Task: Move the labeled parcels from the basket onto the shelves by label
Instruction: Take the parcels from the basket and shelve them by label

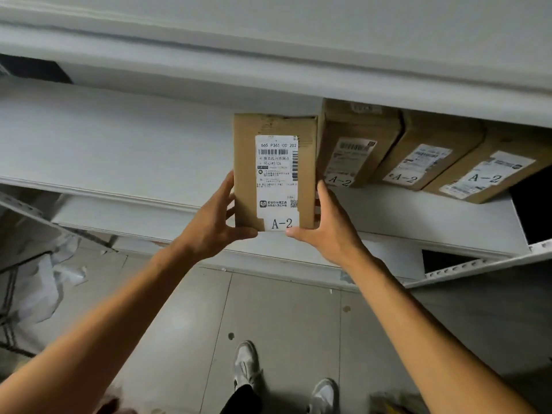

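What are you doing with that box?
A person is holding a brown parcel marked A-2 with both hands, the left hand on one side and the right hand on the other. They hold it at a white shelf, beside three other parcels that also say A-2. It looks like it is going next to them, at the left end of the row.
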A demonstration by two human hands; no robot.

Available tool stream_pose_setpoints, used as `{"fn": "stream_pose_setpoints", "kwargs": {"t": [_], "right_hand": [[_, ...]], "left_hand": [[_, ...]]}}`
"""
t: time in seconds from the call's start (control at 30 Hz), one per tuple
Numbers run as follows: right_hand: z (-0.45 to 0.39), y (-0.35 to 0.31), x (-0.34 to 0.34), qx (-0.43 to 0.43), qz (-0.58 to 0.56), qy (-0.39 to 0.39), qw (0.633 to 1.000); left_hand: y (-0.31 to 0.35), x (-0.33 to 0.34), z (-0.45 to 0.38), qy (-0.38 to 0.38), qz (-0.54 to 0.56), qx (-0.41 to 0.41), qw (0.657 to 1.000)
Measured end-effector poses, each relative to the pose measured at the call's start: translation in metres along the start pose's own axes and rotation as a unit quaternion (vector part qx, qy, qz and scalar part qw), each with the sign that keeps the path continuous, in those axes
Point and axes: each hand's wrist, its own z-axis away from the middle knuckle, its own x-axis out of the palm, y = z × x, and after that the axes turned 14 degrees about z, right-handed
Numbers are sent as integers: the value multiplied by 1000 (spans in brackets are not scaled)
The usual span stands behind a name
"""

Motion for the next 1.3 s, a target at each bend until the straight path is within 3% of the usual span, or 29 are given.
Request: {"fn": "stream_pose_setpoints", "kwargs": {"t": [0.1,0.27,0.43,0.57,0.7,0.93,1.17,1.3], "right_hand": [[-28,12,24,13,27,41,999],[-59,36,52,33,98,176,979],[-79,40,69,0,125,268,955],[-82,43,76,-26,111,244,963],[-85,40,75,-31,139,251,957],[-84,32,65,-24,198,250,948],[-58,17,38,8,254,123,959],[-34,-1,24,-25,314,22,949]], "left_hand": [[-15,-13,-31,25,-19,28,999],[-38,-7,-77,69,-48,89,992],[-60,1,-113,153,-76,152,973],[-72,6,-124,215,-114,151,958],[-72,10,-129,232,-131,143,953],[-56,-5,-127,168,-174,91,966],[-20,-7,-64,36,-338,-2,940],[6,-4,-18,48,-399,-60,914]]}}
